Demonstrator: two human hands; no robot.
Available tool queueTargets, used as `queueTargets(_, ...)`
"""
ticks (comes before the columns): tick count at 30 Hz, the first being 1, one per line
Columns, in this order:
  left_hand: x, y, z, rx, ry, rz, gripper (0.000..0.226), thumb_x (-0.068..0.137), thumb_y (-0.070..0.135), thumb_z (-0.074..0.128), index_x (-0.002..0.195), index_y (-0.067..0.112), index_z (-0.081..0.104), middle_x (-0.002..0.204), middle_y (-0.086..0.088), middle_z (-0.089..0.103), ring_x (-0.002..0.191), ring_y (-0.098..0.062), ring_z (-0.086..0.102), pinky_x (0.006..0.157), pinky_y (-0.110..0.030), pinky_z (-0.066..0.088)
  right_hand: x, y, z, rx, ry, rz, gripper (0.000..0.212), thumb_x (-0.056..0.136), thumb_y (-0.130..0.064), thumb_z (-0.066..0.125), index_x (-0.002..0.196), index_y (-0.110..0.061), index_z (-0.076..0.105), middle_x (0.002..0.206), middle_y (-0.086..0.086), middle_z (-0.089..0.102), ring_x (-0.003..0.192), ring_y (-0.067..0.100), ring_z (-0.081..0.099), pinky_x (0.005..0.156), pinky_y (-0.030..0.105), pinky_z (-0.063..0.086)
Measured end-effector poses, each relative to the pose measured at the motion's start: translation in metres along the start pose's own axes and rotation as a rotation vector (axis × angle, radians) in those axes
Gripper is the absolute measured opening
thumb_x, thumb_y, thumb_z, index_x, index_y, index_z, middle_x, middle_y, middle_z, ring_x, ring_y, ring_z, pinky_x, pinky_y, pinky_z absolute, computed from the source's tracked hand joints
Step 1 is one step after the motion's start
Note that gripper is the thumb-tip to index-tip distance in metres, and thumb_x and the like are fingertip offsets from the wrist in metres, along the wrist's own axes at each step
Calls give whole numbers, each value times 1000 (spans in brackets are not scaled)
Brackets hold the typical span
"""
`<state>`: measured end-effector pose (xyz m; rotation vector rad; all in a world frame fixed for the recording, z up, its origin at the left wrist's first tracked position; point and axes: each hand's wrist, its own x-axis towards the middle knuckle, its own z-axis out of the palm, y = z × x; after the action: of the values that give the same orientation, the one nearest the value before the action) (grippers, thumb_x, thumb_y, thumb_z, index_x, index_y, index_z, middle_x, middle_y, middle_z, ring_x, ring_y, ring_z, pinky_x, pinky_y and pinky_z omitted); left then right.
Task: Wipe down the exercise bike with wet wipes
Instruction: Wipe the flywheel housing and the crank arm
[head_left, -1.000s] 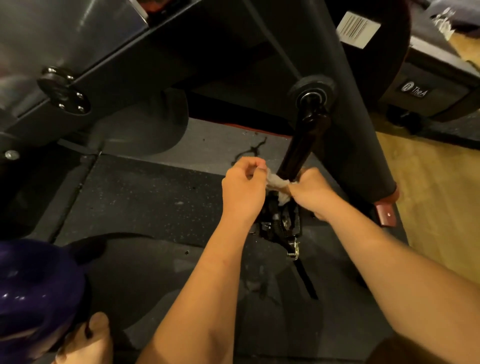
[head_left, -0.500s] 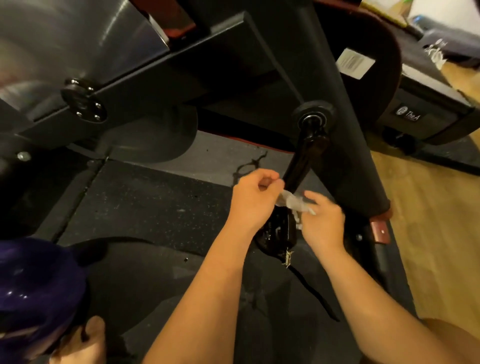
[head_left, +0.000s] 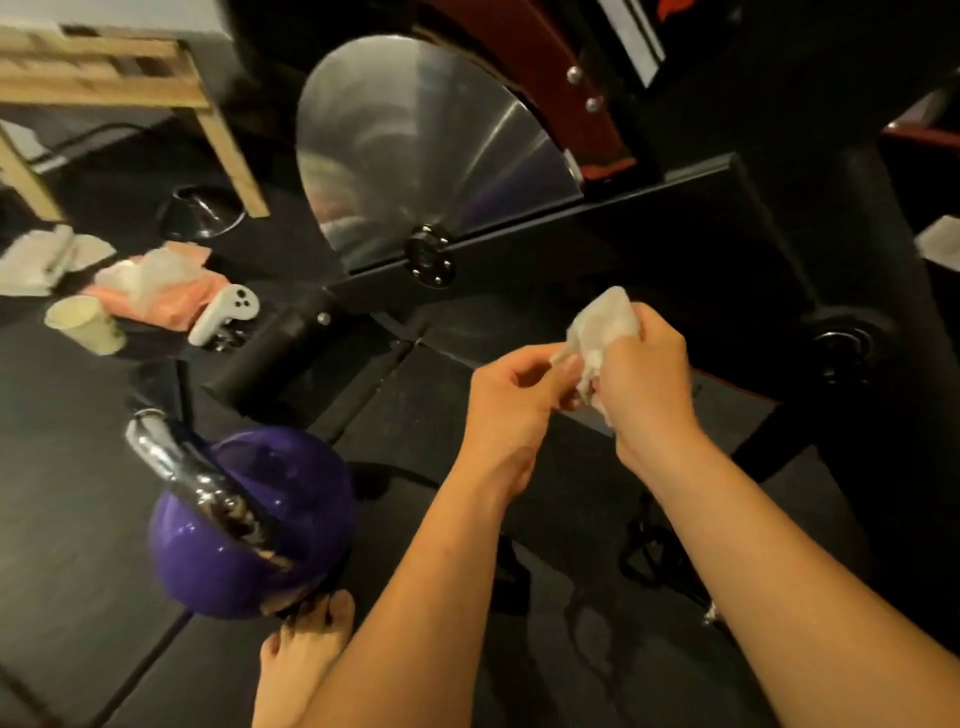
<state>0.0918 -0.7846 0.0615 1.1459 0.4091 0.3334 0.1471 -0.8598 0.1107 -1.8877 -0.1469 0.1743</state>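
Observation:
A crumpled white wet wipe (head_left: 602, 327) is pinched between both hands in mid-air, in front of the exercise bike. My right hand (head_left: 644, 374) grips its right side, and my left hand (head_left: 514, 389) pinches its lower left corner. The bike's silver flywheel (head_left: 415, 150) and black frame (head_left: 597, 228) fill the upper middle. The crank hub (head_left: 841, 343) shows at the right. An orange wet wipe pack (head_left: 171, 291) lies on the floor at the left.
A purple kettlebell (head_left: 244, 525) with a chrome handle stands by my bare foot (head_left: 301, 660) at the lower left. A white game controller (head_left: 223, 314), a cream cup (head_left: 83, 322) and a wooden stool (head_left: 104, 78) sit at the far left. Black rubber mats cover the floor.
Both hands have lifted off the pedal and crank with the wipe. The view has swung left and up, bringing the flywheel, kettlebell and wipe pack into sight.

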Motion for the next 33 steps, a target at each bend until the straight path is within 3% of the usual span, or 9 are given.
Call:
queueTargets(3,-7,22,-25,-17,279,-30,8,93,13,63,92,11,71,86,-7,71,74,-15,63,64,-27,52,-3,-20,23,291,-381,198,16,96,-23,53,97,-17,67,92,9,69,86,24,67,76,39,55)
queueTargets(9,-24,87,-93,-86,655,-104,19,87,0,51,97,6,66,107,-24,68,97,-38,66,81,-42,55,-17,-40,56,90,-801,-2,19,88,-9,64,103,-20,68,99,4,71,94,21,69,79,37,59)
queueTargets(13,-6,125,-107,-54,589,-186,36,90,-5,48,125,-2,58,119,-20,63,97,-26,60,89,-40,53,-1,-61,87,-213,-637,-308,12,70,-25,72,80,-32,68,81,-9,68,76,10,63,70,32,53)
queueTargets(17,3,151,-127,-15,453,-201,31,88,1,54,118,0,61,106,-20,67,98,-34,65,92,-46,54,11,-93,121,-366,-569,-539,48,76,-8,72,116,-30,59,98,-4,60,87,16,61,68,24,51)
queueTargets(19,17,168,-150,44,445,-189,20,88,-1,58,108,2,62,99,-17,63,95,-31,63,86,-44,56,10,-110,141,-486,-637,-605,41,81,-8,69,115,-29,61,101,-3,62,88,14,61,68,27,54)
queueTargets(22,34,183,-206,65,315,-142,25,90,-6,50,70,6,58,70,-9,53,61,-18,51,46,-24,47,9,-129,175,-444,-694,-527,22,88,-5,62,104,-20,66,86,-4,68,77,13,65,58,27,56)
queueTargets(24,41,190,-241,84,246,-172,29,93,1,48,69,11,60,69,-5,51,52,-10,43,36,-17,35,13,-141,195,-413,-673,-443,9,92,-12,62,99,-16,66,65,-12,65,60,1,60,52,20,47)
queueTargets(29,45,178,-289,-1,168,-238,19,96,22,59,101,10,73,95,-13,66,80,-21,56,70,-31,43,23,-149,234,-538,-485,-406,35,94,-35,59,84,-3,65,67,3,54,60,9,48,57,25,40)
queueTargets(33,61,172,-292,-161,199,-207,10,93,11,62,100,9,69,87,-7,65,74,-14,57,67,-27,48,41,-162,258,-560,-424,-260,15,95,-27,60,84,-20,68,82,1,64,69,11,53,57,22,43)
